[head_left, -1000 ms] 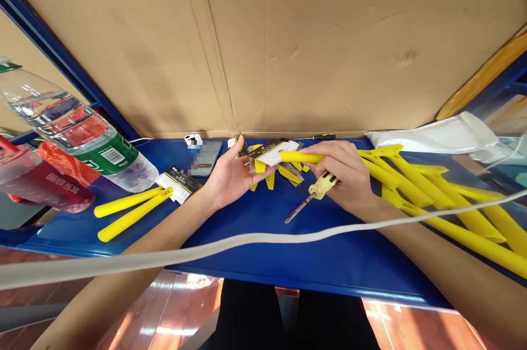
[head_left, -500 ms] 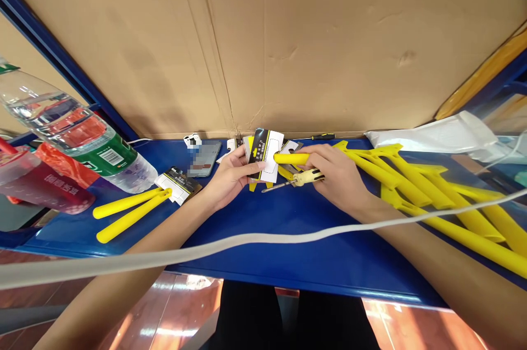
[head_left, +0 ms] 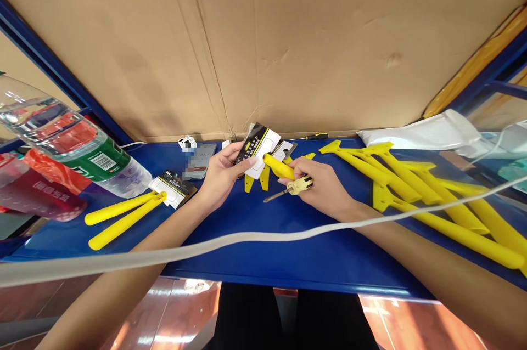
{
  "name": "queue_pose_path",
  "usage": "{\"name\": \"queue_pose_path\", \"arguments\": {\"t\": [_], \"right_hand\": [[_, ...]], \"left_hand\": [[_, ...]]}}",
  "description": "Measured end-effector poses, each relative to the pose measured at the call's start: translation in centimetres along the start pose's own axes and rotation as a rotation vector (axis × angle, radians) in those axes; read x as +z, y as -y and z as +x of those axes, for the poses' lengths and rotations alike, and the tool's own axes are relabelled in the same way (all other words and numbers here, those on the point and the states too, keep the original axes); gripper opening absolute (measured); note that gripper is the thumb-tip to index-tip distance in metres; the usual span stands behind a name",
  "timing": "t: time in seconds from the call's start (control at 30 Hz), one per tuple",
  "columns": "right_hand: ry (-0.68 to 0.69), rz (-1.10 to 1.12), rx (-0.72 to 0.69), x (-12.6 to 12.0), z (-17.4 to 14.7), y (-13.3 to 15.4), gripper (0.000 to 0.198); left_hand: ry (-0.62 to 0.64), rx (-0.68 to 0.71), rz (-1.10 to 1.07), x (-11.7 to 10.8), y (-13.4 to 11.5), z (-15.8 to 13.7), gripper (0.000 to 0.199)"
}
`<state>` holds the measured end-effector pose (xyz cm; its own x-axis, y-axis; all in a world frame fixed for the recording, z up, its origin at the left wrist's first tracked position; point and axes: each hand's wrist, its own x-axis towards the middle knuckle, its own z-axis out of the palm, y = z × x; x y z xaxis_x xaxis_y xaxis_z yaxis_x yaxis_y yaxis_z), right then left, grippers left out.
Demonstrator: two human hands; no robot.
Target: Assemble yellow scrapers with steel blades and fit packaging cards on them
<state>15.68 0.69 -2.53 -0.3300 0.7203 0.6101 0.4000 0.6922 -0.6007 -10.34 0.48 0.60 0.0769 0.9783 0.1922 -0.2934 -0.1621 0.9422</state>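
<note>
My left hand is closed on a black-and-white packaging card, gripping its left edge and holding it tilted above the blue table. In my right hand is a yellow tube-like handle, its end against the card's lower right. The same hand also grips a screwdriver with a pale yellow handle, its metal shaft pointing left. Behind and below the card, yellow flat pieces lie on the table, partly covered by it and my right hand.
Several yellow handled pieces pile up at the right. Two yellow handles with a card lie left. A phone, water bottle, red cup, black-yellow screwdriver and white bag surround them. A white cable crosses in front.
The card has turned clockwise and is more tilted. The yellow handle in my right hand now slants down to the right instead of lying level. The whole view has shifted slightly.
</note>
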Motion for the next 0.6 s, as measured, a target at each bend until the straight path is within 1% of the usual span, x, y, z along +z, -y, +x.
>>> {"name": "queue_pose_path", "arguments": {"t": [0.1, 0.2, 0.33, 0.43, 0.47, 0.53, 0.6], "right_hand": [[0.054, 0.112, 0.139, -0.2, 0.2, 1.1, 0.054], [0.188, 0.276, 0.304, -0.5, 0.3, 2.2, 0.045], [0.288, 0.525, 0.423, -0.3, 0.1, 3.2, 0.051], [0.298, 0.654, 0.468, 0.3, 0.0, 3.2, 0.060], [0.286, 0.684, 0.473, 0.5, -0.1, 3.1, 0.064], [0.253, 0.739, 0.478, 1.1, -0.1, 2.9, 0.071], [0.218, 0.765, 0.486, 1.5, -0.2, 2.6, 0.072]], "left_hand": [[-0.044, -0.057, -0.017, -0.3, 0.2, 0.4, 0.049], [-0.082, -0.080, -0.025, -0.7, 0.4, 0.8, 0.049], [-0.082, -0.062, -0.024, -1.1, 0.4, 1.3, 0.050], [-0.093, -0.027, -0.060, -1.3, 0.0, 1.8, 0.040], [-0.079, -0.025, -0.074, -1.4, -0.2, 1.9, 0.036], [-0.034, -0.032, -0.090, -1.3, -0.3, 1.9, 0.031], [0.048, -0.049, -0.099, -0.9, -0.3, 1.6, 0.031]]}}
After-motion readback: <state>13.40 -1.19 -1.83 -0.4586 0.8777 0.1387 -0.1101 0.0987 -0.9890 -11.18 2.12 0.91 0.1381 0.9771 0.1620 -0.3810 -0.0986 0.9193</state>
